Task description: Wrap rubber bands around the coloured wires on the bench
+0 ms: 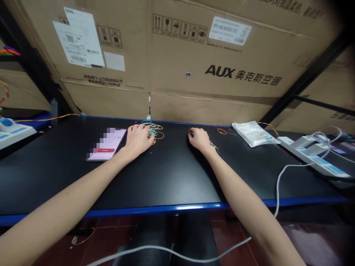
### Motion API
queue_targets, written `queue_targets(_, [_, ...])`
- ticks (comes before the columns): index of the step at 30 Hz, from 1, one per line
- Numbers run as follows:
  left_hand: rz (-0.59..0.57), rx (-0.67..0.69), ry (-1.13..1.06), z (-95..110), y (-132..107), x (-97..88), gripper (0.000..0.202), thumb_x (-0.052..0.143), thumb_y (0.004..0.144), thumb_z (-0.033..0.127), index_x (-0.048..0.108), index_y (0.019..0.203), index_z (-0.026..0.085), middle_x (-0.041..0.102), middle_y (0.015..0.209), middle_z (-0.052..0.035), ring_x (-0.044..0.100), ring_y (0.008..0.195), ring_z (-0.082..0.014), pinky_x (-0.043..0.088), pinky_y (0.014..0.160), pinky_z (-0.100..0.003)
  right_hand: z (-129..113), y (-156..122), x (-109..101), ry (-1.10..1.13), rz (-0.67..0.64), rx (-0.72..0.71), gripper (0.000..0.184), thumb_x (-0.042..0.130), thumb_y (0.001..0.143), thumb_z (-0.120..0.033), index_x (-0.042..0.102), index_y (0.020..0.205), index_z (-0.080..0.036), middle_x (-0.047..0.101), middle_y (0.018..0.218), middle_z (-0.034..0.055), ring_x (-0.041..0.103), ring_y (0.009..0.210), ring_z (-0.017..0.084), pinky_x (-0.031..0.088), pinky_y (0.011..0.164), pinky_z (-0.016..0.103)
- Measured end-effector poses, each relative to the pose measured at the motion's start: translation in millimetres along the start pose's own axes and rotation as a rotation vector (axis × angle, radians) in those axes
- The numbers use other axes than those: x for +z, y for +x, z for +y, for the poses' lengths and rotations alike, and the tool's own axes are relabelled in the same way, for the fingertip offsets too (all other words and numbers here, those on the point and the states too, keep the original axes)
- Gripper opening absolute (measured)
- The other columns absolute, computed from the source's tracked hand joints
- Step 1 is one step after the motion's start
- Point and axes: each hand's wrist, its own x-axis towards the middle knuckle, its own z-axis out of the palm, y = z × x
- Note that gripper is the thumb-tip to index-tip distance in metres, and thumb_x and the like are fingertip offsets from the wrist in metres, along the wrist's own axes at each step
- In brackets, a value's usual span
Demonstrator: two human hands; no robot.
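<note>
My left hand (139, 138) rests on the black tabletop with bent fingers. Its thumb and index finger close on the edge of a tangle of thin coloured wires (157, 130), looped in orange, yellow and teal; the other fingertips are hidden. To the right, my right hand (199, 139) is curled shut, knuckles up, on a small bundle of thin wires (214, 146). Their ends stick out beside the wrist, and a dark tip shows at the fingers. Just left of my left hand lies a phone (107, 146), its screen lit and partly pixelated.
Large cardboard boxes (177, 85) stand behind the table (166, 177). A white plastic packet (253, 133) and a loose orange wire (222, 131) lie at right. A power strip (313, 157) trails a white cable (280, 177). Another power strip (16, 133) sits far left.
</note>
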Motion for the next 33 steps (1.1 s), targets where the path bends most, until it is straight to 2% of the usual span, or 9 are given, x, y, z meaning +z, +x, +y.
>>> queue_targets(9, [-0.015,-0.002,0.0,0.2,0.2,-0.9,0.043,0.043,0.091,0.04,0.064,0.117,0.014,0.065,0.12,-0.0165,0.056,0.113,-0.0345,0.039,0.097,-0.047,-2.0,-1.7,-3.3,0.044,-0.021,0.027,0.032,0.049,0.085,-0.016,0.071,0.106,-0.024,0.074,0.105,0.0072,0.065,0.104,0.024,0.048,0.087,0.034])
queue_targets(16, [-0.012,-0.004,-0.01,-0.2,0.7,0.6,0.045,0.044,0.09,0.04,0.063,0.12,0.012,0.064,0.122,-0.0179,0.055,0.114,-0.0362,0.04,0.097,-0.048,-1.1,-2.0,-4.7,0.01,-0.026,0.038,0.028,0.05,0.088,-0.023,0.074,0.102,-0.022,0.073,0.106,0.0097,0.064,0.103,0.027,0.048,0.085,0.036])
queue_targets(21, [-0.006,-0.006,0.003,0.1,0.3,0.5,0.045,0.044,0.091,0.04,0.063,0.12,0.012,0.064,0.121,-0.0164,0.056,0.113,-0.0353,0.041,0.096,-0.047,0.0,-2.1,-5.0,-0.013,-0.034,0.045,0.026,0.048,0.09,-0.022,0.072,0.099,-0.02,0.072,0.106,0.0113,0.062,0.104,0.028,0.047,0.082,0.036])
queue_targets(25, [-0.011,-0.004,0.007,0.7,0.0,-0.9,0.044,0.043,0.092,0.041,0.063,0.12,0.013,0.065,0.121,-0.0158,0.056,0.112,-0.0347,0.041,0.096,-0.046,-0.9,-2.3,-7.9,0.036,0.052,0.077,0.028,0.041,0.096,-0.024,0.065,0.109,-0.018,0.07,0.107,0.0142,0.062,0.104,0.027,0.046,0.081,0.034])
queue_targets(29, [-0.015,0.002,0.0,1.1,0.0,-1.6,0.045,0.043,0.092,0.04,0.063,0.119,0.011,0.064,0.12,-0.0168,0.056,0.113,-0.0346,0.04,0.097,-0.046,-2.6,-1.5,-11.7,0.23,0.157,0.142,0.026,0.037,0.099,-0.027,0.059,0.112,-0.02,0.072,0.098,0.0111,0.066,0.094,0.025,0.046,0.081,0.035])
queue_targets(31, [-0.017,0.0,0.0,1.4,-0.2,-1.7,0.044,0.043,0.092,0.04,0.064,0.118,0.011,0.064,0.121,-0.0169,0.056,0.112,-0.0344,0.04,0.097,-0.046,-4.6,0.5,-12.3,0.461,0.207,0.119,0.02,0.039,0.098,-0.027,0.057,0.107,-0.021,0.072,0.092,0.0075,0.067,0.089,0.022,0.047,0.081,0.033])
queue_targets(33, [-0.013,-0.001,0.002,1.7,-0.4,-1.5,0.044,0.043,0.092,0.041,0.064,0.119,0.012,0.063,0.122,-0.0166,0.056,0.113,-0.0341,0.04,0.097,-0.046,-8.0,3.6,-12.7,0.797,0.227,0.084,0.015,0.041,0.098,-0.029,0.053,0.102,-0.021,0.069,0.085,0.0038,0.067,0.08,0.016,0.048,0.077,0.029])
